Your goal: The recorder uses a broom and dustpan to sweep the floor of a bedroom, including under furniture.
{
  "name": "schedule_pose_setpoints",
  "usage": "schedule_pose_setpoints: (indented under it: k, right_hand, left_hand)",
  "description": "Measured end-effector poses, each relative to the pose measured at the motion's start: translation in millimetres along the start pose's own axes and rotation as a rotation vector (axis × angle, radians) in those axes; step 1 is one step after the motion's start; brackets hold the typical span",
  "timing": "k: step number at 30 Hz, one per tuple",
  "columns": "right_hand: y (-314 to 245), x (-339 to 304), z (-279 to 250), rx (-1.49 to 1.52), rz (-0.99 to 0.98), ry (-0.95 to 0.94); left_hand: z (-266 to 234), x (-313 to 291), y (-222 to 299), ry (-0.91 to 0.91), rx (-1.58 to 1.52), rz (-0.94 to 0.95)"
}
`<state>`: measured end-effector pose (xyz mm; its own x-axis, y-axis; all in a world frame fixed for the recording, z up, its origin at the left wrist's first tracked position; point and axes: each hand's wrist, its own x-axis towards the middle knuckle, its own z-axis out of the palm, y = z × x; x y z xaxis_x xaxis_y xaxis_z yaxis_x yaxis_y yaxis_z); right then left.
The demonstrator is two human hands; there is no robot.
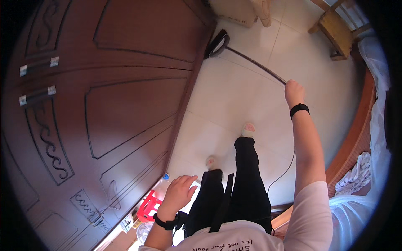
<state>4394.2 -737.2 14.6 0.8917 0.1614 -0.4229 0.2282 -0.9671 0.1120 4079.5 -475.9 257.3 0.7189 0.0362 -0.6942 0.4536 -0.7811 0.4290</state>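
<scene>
My right hand (294, 93), reaching forward with a black band on its wrist, is closed round the end of a dark, thin broom handle (257, 65). From there the broom slants away to the far left. Its dark head (215, 45), with a light oval part in a rounded frame, rests on the floor against the bottom of the brown wardrobe (138, 113). My left hand (180, 191) hangs low beside my left leg, holding nothing, its fingers stretched out and the thumb apart. A black band circles that wrist too.
Pale tiles (234, 94) cover the floor under my feet. A wooden chair (335, 35) stands far right, and a cardboard box (236, 14) lies at the far end. Along the right runs a wooden bed edge (358, 125) with sheer netting (379, 79). A red plastic stool (148, 207) stands lower left.
</scene>
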Motion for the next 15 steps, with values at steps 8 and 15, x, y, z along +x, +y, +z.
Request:
schedule_pose_setpoints:
  k: [8, 15]
  right_hand:
    - [114, -36, 27, 0.053, 0.234, -0.227]
    - [198, -168, 18, 0.153, 0.546, -0.356]
  left_hand:
    - [-45, 55, 33, -0.061, 0.043, 0.055]
    - [-94, 122, 57, -0.088, 0.096, 0.209]
